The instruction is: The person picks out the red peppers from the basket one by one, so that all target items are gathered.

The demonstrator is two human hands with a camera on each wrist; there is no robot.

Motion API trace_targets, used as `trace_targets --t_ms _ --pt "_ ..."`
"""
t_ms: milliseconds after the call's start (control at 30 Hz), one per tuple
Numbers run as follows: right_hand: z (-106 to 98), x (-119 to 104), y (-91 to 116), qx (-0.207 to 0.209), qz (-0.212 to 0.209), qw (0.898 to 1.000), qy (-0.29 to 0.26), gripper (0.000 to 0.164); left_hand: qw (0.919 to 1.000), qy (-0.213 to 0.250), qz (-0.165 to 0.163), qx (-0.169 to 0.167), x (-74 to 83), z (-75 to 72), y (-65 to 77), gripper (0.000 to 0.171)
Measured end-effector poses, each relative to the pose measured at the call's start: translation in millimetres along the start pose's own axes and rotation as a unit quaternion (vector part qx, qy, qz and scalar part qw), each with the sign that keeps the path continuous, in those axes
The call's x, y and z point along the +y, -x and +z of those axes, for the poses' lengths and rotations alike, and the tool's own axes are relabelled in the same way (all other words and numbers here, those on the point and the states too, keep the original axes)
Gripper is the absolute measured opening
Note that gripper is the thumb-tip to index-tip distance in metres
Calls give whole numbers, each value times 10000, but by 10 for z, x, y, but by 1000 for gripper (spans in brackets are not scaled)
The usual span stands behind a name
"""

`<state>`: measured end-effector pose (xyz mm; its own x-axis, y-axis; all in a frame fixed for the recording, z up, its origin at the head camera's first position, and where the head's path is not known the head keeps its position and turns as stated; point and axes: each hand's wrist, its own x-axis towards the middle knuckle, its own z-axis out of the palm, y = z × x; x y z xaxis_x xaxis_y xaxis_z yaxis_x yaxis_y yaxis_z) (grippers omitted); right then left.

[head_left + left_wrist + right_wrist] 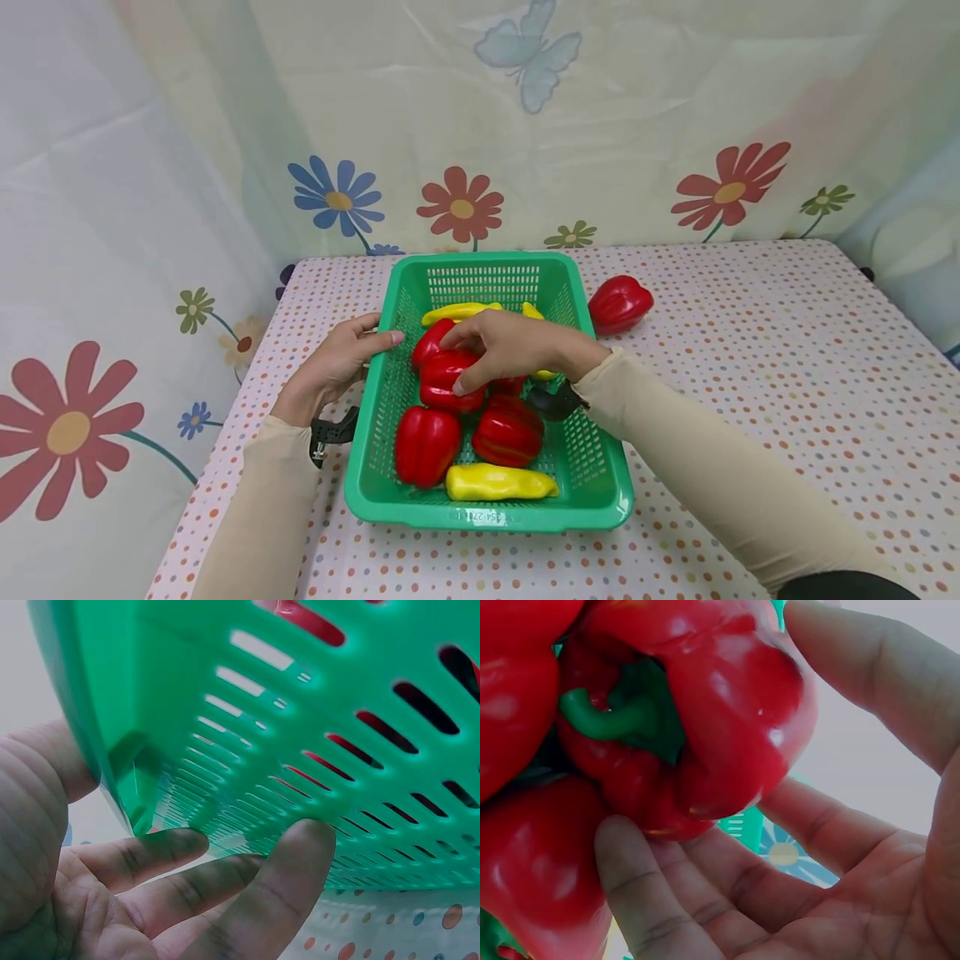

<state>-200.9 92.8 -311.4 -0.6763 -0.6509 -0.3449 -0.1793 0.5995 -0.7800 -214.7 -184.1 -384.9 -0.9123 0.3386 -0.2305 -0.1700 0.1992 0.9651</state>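
A green plastic basket [487, 518] stands on the table, with several red bell peppers and yellow peppers inside. My left hand [333, 362] grips its left rim, thumb over the edge and fingers against the slotted outer wall [180, 697]. Inside the basket, my right hand [521, 343] holds a red bell pepper [441, 387] between thumb and fingers. The green stem [611, 716] of this pepper faces the right wrist camera. Close beside it are another red pepper [427, 343] and, nearer me, two more red peppers, one on the left [427, 446] and one on the right [508, 431].
One yellow pepper [501, 483] lies along the basket's near wall, another [457, 313] toward the far end. Outside, a red bell pepper [621, 305] rests right of the basket on the dotted tablecloth [750, 350]. A flowered curtain [600, 167] hangs behind the table.
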Motion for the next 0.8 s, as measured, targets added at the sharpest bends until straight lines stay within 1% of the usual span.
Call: trace_targets --t_ms 300,600,800 --pt "62 -39 -19 130 0 9997 224 61 10000 -6 -16 -15 -14 -1 12 58" --pt "89 -51 6 312 4 9993 203 60 10000 41 -4 -42 -23 -8 14 59" --pt "61 2 58 475 -75 9987 149 59 10000 13 9 -9 -19 -8 5 59"
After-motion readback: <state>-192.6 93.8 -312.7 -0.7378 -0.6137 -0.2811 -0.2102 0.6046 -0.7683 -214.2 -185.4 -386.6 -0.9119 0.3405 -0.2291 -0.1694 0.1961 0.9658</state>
